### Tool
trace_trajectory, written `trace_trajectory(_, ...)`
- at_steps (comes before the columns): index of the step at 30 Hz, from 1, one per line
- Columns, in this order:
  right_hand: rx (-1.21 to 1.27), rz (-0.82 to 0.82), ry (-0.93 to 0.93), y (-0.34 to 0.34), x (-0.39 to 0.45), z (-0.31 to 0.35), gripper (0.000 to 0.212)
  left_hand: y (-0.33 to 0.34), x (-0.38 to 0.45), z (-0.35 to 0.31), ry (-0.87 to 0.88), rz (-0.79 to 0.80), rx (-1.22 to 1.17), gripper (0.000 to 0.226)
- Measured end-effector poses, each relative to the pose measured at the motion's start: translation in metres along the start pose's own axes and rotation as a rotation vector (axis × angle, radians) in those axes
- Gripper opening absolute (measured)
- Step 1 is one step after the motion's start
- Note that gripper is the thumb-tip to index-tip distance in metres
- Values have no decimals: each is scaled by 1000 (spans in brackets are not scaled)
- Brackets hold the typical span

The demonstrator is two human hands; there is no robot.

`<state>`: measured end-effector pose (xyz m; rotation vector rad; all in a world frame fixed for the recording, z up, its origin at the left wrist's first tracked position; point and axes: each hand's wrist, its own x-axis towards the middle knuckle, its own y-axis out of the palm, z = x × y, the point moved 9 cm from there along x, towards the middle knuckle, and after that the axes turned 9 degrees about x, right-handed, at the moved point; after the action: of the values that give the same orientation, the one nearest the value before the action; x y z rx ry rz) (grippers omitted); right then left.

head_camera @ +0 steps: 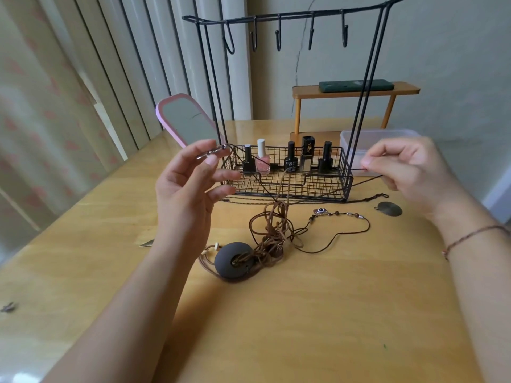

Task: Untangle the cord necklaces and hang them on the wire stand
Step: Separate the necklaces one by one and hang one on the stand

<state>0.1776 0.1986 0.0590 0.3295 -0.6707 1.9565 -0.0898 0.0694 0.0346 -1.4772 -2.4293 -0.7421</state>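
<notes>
While both hands were raised above the wooden table [318,313], a thin black cord [356,169] was stretched between them, passing across the front of the wire stand [290,178]. The left hand [190,186] was held at about nine o'clock from the stand's basket, its thumb and forefinger pinching a small metal clasp [211,153] while the other fingers were spread loosely. The right hand [409,172], at about three o'clock, was curled, with the cord nipped between thumb and forefinger. The hooks [278,37] along the stand's top bar were seen bare at twelve o'clock, with open air beneath them down to the basket. A row of nail polish bottles [290,160] stood upright inside the basket. At six o'clock from the stand, a tangle of brown cord necklaces [272,230] lay on the table, touching a dark round stone pendant [235,259]; one beaded strand [340,215] trailed toward four o'clock, and a flat metal disc [389,209] lay just beside the right wrist. A pink-framed mirror [188,124] leaned at ten o'clock behind the left fingers, and a clear plastic box [356,145] sat behind the right hand. Whether the black cord was caught in the brown tangle could not be told. Wide bare tabletop was left toward the near edge.
</notes>
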Motion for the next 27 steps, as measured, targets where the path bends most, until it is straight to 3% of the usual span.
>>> trace_trajectory(17,29,198,68,20,-3,0,24,-27,3,32,-250,-211,121,24)
trace_trajectory(23,204,201,16,23,-2,12,28,-29,2,40,-279,-229,204,26)
trace_trajectory(27,394,247,5,33,-2,22,25,-26,-2,39,-273,-270,133,25)
